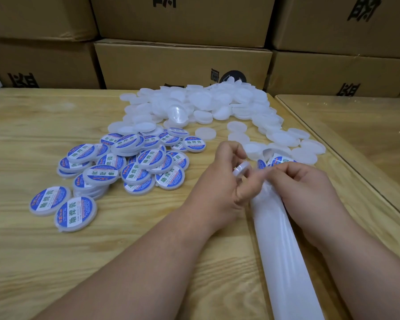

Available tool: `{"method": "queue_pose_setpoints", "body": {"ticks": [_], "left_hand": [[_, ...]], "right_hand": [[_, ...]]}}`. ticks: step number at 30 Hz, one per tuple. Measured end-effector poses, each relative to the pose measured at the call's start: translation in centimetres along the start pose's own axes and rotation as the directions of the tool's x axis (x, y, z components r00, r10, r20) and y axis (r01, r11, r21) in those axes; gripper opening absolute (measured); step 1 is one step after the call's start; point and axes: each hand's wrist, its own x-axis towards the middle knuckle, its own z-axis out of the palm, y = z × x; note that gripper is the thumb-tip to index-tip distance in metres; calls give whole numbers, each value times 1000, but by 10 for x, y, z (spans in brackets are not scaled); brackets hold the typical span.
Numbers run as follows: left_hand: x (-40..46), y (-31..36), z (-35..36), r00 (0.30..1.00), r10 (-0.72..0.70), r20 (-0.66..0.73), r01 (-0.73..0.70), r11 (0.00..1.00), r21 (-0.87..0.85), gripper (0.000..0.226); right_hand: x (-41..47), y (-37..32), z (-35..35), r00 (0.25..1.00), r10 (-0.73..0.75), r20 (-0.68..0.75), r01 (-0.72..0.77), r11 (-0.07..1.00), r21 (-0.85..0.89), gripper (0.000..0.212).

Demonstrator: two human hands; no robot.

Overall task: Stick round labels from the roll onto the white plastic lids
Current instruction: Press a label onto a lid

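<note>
Behind your surface (44, 139) sits a wall of cardboard boxes (183, 63); on it, far centre, the heap of blank white lids (201, 105), and to your left the labelled lids (116, 167) piled loosely. Backing strip (280, 245) runs along the surface between your forearms, long axis from near edge away toward the blank heap, next labels (278, 160) at its far end just past your right hand (303, 181). Strip looks thin, limp and slick, so hold it flat, peel by the label edge. Left hand (224, 174) pinches one lid (241, 169) by its rim, tilted on edge; light, stiff, probably slippery, so rim grip seems right. Right hand's fingers are curled on the strip's far end, index reaching toward the lid.
</note>
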Motion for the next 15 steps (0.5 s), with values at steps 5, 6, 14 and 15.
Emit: {"method": "queue_pose_setpoints", "body": {"ticks": [5,6,14,15], "left_hand": [[3,-4,1,998,62,25,-66,978,199,22],[3,-3,1,997,80,6,-80,969,235,21],[3,-1,0,998,61,-27,-52,966,253,21],[3,-1,0,998,60,-36,-49,968,246,21]], "right_hand": [[0,-2,1,1000,-18,12,17,998,57,23],[0,-2,1,1000,-22,14,21,998,54,22],[0,-1,1,998,-23,53,20,998,60,20],[0,-1,1,998,-23,56,19,998,65,19]]}}
